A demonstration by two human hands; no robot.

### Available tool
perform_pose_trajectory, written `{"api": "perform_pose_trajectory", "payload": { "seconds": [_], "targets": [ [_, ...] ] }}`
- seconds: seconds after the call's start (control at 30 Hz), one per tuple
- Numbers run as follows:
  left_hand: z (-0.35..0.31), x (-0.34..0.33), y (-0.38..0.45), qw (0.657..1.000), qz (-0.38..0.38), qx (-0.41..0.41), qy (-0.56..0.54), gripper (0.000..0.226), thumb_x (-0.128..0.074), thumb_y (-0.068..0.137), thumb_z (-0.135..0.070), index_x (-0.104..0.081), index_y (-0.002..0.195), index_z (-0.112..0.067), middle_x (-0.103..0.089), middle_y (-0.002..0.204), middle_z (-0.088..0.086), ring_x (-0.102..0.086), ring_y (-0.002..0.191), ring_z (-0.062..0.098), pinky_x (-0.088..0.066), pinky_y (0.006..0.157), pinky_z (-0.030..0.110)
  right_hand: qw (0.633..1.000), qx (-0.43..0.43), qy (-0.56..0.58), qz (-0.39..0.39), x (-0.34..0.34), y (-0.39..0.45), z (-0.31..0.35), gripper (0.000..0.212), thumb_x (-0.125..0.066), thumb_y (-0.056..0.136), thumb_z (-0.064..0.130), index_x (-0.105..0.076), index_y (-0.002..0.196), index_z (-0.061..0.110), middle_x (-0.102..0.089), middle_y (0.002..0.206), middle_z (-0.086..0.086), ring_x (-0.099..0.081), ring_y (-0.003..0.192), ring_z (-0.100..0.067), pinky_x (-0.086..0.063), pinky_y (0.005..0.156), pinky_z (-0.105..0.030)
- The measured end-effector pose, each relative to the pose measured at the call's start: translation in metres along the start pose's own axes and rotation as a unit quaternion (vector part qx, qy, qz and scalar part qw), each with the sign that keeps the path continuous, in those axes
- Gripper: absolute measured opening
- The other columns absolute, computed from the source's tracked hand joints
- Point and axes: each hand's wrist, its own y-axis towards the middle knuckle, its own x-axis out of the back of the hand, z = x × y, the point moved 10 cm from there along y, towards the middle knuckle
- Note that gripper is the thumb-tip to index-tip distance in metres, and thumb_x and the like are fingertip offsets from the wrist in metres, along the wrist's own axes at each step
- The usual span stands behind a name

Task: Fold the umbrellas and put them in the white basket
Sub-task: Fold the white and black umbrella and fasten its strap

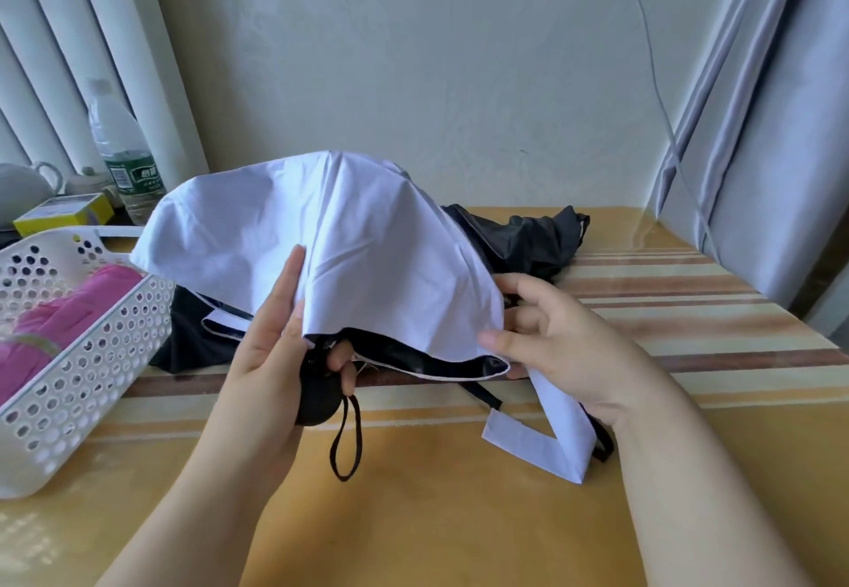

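Gripping the black handle [317,396], the left hand [275,357] has its lower fingers curled round the grip and the upper fingers laid straight up against the white canopy [321,237] — reads as holding the umbrella steady while the cloth gets sorted. Wrist loop [347,439] hangs free off the handle, over the bench [436,517].

Right hand [551,338] is at the canopy hem, fingers loosely spread, thumb side tucked at the cloth edge; looks like it is gathering a panel, but whether it actually pinches the cloth I cannot tell. White closure strap [537,444] trails loose on the bench below that hand, not yet wrapped, so the fold is unfinished. My read: pleats need lining up round the shaft before the strap goes on.

Canopy is slack and bunched, black lining [413,357] showing under the hem.

Left, near: white basket [92,347], perforated walls, on the bench edge, with a pink umbrella [69,311] already folded inside. Room left beside it for this one, by the look.

Behind the canopy: a black umbrella [528,237] lies collapsed but loose on the bench, presumably queued.

Far left: water bottle [121,150] with a green label, print too small to read; yellow box [59,214], text illegible. Curtains [758,127] and wall behind.
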Motion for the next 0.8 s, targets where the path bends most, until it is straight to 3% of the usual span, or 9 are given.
{"api": "perform_pose_trajectory", "payload": {
  "seconds": [0.07,0.13,0.2,0.3,0.4,0.47,0.57,0.67,0.8],
  "targets": [
    [-0.001,0.004,0.0,1.0,-0.015,0.005,-0.023,0.056,-0.031,0.102,-0.006,-0.052,0.131,-0.049,-0.046,0.064,-0.004,-0.042,0.057,0.016,-0.034,0.061,0.033,0.99,0.076,0.113,-0.034,0.01,-0.001,0.021,0.04,-0.059,0.086,-0.006,-0.059,0.114,0.023,-0.073,0.083,0.008,-0.065,0.072,-0.003,-0.047,0.057,-0.015],
    [-0.003,0.006,-0.001,0.998,-0.035,0.004,-0.042,0.044,-0.041,0.099,-0.019,-0.056,0.124,-0.051,-0.048,0.064,-0.006,-0.044,0.055,0.014,-0.031,0.064,0.035,0.943,0.157,0.286,-0.072,0.031,-0.005,0.037,0.037,-0.059,0.077,-0.002,-0.062,0.104,0.025,-0.07,0.081,0.008,-0.064,0.073,-0.005,-0.05,0.061,-0.016],
    [-0.004,0.005,-0.002,0.998,-0.04,0.001,-0.039,0.042,-0.048,0.089,-0.029,-0.056,0.123,-0.053,-0.047,0.061,-0.005,-0.045,0.054,0.014,-0.032,0.065,0.036,0.909,0.178,0.368,-0.08,0.04,-0.007,0.038,0.034,-0.061,0.074,0.004,-0.067,0.097,0.028,-0.067,0.084,0.004,-0.063,0.077,-0.011,-0.052,0.069,-0.022],
    [-0.001,0.006,-0.001,0.999,-0.045,0.005,-0.021,0.047,-0.052,0.084,-0.036,-0.051,0.128,-0.054,-0.046,0.062,-0.003,-0.046,0.054,0.015,-0.034,0.069,0.037,0.955,0.087,0.255,-0.122,0.042,-0.001,0.015,0.042,-0.049,0.089,-0.006,-0.063,0.108,0.028,-0.069,0.087,0.001,-0.062,0.082,-0.015,-0.048,0.077,-0.028],
    [0.0,0.006,-0.001,0.999,-0.041,0.003,-0.001,0.045,-0.061,0.087,-0.037,-0.051,0.126,-0.057,-0.046,0.076,-0.001,-0.047,0.059,0.016,-0.04,0.066,0.035,0.986,-0.008,0.138,-0.093,0.028,-0.001,0.002,0.024,-0.053,0.096,0.036,-0.063,0.116,0.027,-0.073,0.101,0.002,-0.067,0.097,-0.016,-0.053,0.081,-0.033],
    [0.001,0.005,0.0,0.999,-0.035,0.0,0.012,0.046,-0.052,0.083,-0.04,-0.05,0.125,-0.058,-0.046,0.087,0.001,-0.048,0.062,0.017,-0.045,0.062,0.031,0.993,-0.023,0.093,-0.069,0.016,-0.003,0.001,0.05,-0.07,0.075,0.054,-0.061,0.116,0.025,-0.072,0.106,0.004,-0.067,0.102,-0.017,-0.056,0.081,-0.036],
    [0.002,0.004,-0.001,0.999,-0.032,0.004,0.005,0.047,-0.057,0.085,-0.037,-0.05,0.126,-0.057,-0.047,0.077,0.001,-0.048,0.063,0.018,-0.047,0.061,0.031,0.99,0.028,0.113,-0.073,0.017,-0.003,0.012,0.065,-0.08,0.067,0.026,-0.054,0.127,0.025,-0.069,0.112,0.008,-0.068,0.096,-0.012,-0.055,0.076,-0.029],
    [0.004,0.004,-0.002,0.999,-0.035,0.024,-0.01,0.05,-0.062,0.084,-0.036,-0.048,0.127,-0.057,-0.048,0.064,0.0,-0.047,0.061,0.02,-0.045,0.065,0.034,0.964,0.083,0.247,-0.046,0.018,-0.005,0.026,0.071,-0.071,0.071,0.004,-0.048,0.135,0.023,-0.064,0.093,0.008,-0.055,0.058,-0.005,-0.042,0.05,-0.016],
    [0.007,0.003,0.0,0.999,-0.012,0.038,-0.028,0.053,-0.057,0.081,-0.032,-0.049,0.126,-0.059,-0.048,0.067,0.005,-0.046,0.062,0.022,-0.044,0.068,0.035,0.958,0.104,0.268,-0.006,0.006,-0.008,0.035,0.071,-0.059,0.07,0.005,-0.047,0.136,0.029,-0.065,0.099,0.011,-0.059,0.072,-0.003,-0.044,0.052,-0.013]
  ]
}}
